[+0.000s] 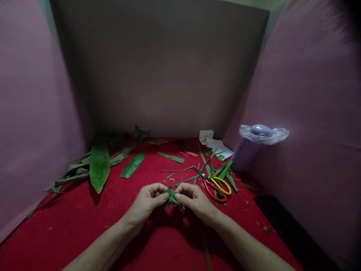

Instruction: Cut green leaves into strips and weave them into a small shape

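Note:
Both my hands meet over the middle of the red cloth [70, 226]. My left hand [146, 203] and my right hand [191, 199] each pinch a small folded piece of green leaf strip [170, 195] between thumb and fingers. Short green ends stick out below the fold. The fingers of both hands are closed on it. Red and yellow scissors [216, 185] lie just right of my right hand, blades pointing back left.
A large green leaf [99, 165] and dry leaves lie at the back left, a cut leaf piece [133, 165] beside them. Leaf strips and scraps litter the right. A purple bottle [248, 148] leans on the right wall. White paper [214, 143] and a dark flat object [284, 226] are there too.

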Tool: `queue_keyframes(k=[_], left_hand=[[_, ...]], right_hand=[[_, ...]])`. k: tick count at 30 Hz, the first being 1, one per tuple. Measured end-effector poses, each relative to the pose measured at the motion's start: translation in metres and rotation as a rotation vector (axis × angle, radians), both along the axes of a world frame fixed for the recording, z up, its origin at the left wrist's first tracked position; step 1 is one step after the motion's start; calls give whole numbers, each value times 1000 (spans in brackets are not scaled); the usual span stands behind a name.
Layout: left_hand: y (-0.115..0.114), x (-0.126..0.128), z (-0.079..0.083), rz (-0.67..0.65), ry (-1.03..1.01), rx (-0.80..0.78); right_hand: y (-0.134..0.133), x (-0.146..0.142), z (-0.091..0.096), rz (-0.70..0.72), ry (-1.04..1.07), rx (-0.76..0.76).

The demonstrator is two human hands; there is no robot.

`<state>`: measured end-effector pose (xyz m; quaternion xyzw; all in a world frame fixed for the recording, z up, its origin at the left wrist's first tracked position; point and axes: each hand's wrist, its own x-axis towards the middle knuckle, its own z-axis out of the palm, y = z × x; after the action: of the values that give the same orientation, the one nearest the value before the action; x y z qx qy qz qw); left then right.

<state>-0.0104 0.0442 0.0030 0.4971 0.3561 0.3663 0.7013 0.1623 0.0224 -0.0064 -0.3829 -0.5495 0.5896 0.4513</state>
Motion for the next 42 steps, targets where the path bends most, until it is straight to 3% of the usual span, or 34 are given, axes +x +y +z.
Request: queue_keyframes(k=[20, 24, 27, 30, 35, 42], left_hand=[[1, -1, 0, -11, -60, -7], [-2, -1, 5, 34, -59, 53], [-6, 0, 7, 73, -28, 178], [-8, -1, 6, 92, 28, 271], [-9, -2, 5, 83, 76, 289], [-9, 2, 8, 65, 22, 189]], right_hand=[[1, 3, 2, 18, 21, -29], [0, 5, 3, -42, -50, 96], [-2, 6, 8, -96, -184, 265], [-5, 7, 14, -86, -221, 341], [-6, 7, 14, -35, -153, 271], [-4, 4, 7, -10, -68, 138]])
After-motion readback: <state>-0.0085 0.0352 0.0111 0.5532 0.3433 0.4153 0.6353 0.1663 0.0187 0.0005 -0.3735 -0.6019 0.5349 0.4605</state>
